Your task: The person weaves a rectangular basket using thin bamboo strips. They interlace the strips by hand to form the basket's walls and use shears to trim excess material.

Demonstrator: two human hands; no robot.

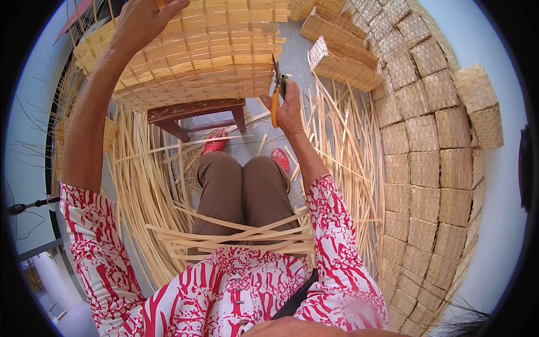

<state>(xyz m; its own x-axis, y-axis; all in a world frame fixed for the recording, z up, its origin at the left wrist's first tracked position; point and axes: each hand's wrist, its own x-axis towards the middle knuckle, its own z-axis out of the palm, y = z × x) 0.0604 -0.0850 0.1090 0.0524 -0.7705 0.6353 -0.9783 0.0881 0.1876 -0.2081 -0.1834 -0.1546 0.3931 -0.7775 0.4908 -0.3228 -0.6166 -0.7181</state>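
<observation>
A large box-like piece woven from pale bamboo strips (pixel 208 62) stands in front of me, with uneven strip ends sticking out along its right edge. My left hand (pixel 140 22) lies on its upper left part, thumb stretched out to the right; the frame's top edge cuts off some fingers. In my right hand (pixel 288 106) is a pair of scissors (pixel 275 101) with orange and green handles. Their dark blades point up, slightly parted, right beside the strip ends. A low reddish-brown wooden stool (pixel 196 106) stands under the woven piece.
Loose strips lie on the floor to the left (pixel 146 185) and right (pixel 351 151), and several cross my lap (pixel 241 236). Stacked woven boxes (pixel 424 168) line the right side. Another woven box (pixel 345 70) sits at the far right. Thin strips (pixel 73 106) stick up at left.
</observation>
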